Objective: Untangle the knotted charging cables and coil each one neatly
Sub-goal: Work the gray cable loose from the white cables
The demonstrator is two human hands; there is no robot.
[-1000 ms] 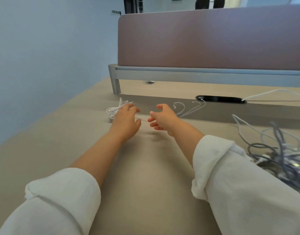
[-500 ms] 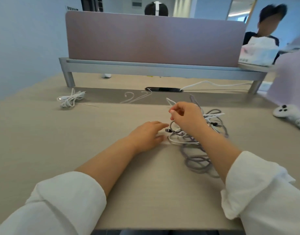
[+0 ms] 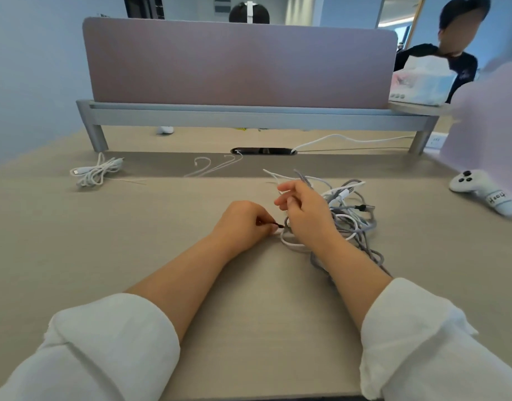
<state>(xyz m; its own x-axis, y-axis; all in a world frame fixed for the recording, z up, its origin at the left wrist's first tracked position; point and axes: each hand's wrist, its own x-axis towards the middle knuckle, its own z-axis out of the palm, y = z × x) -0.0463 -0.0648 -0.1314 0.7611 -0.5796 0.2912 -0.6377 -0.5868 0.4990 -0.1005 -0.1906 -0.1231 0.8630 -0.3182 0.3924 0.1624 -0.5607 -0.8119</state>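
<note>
A tangle of grey and white charging cables [image 3: 354, 215] lies on the beige desk [image 3: 133, 256], right of centre. My left hand [image 3: 243, 222] rests on the desk at the tangle's left edge and pinches a black plug end [image 3: 278, 226] between thumb and fingers. My right hand [image 3: 305, 211] hovers over the tangle with curled fingers around a white strand [image 3: 273, 175] that rises from the pile; my forearm hides part of the tangle. A coiled white cable [image 3: 95, 172] lies apart at the far left.
A thin white cable [image 3: 214, 167] lies loose near the black cable slot [image 3: 263, 151]. A mauve divider panel [image 3: 237, 62] closes the desk's back. At the right edge lies a white game controller [image 3: 486, 190]. A tissue box [image 3: 422, 82] and another person sit beyond.
Both hands left the coiled white cable at the far left and came to the tangle. My left hand has taken hold of the black plug end; my view swung right.
</note>
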